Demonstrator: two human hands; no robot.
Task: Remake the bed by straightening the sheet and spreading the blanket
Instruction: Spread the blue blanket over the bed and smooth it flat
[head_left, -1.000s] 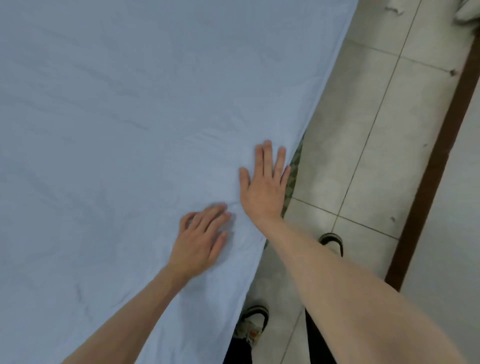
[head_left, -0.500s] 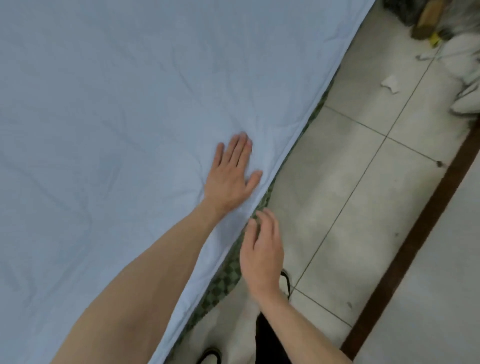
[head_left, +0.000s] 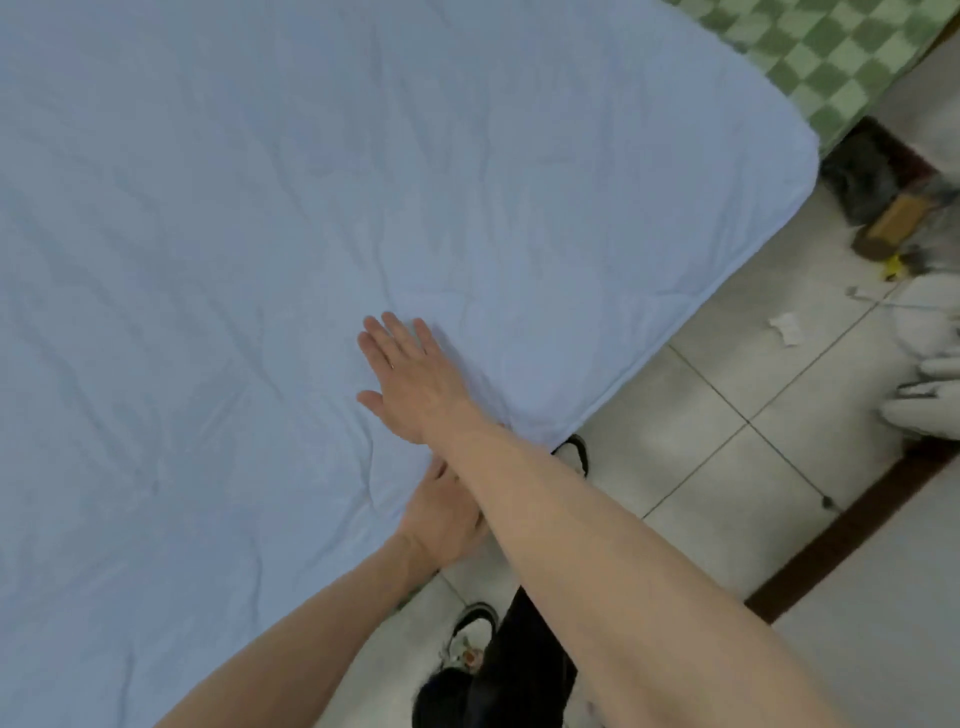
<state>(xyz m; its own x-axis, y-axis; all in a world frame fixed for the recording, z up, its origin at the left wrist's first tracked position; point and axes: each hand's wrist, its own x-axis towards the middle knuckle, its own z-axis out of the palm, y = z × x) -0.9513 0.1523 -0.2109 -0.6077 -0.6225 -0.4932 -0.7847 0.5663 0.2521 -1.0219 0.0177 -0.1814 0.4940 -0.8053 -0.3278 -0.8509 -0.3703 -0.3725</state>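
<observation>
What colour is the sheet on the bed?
Light blue, plain, seen in the head view: sheet.

Dim, even light; soft motion blur; wide-angle bending near the edges.

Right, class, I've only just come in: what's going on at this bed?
A person is making the bed, standing at its edge. Their right hand lies flat with straight fingers on the light blue sheet, pressing on it near the edge. The left hand sits at the sheet's edge, partly hidden under the right forearm, so its grip cannot be told. The sheet covers most of the bed but shows creases. A green checked cover shows beyond the far corner.
</observation>
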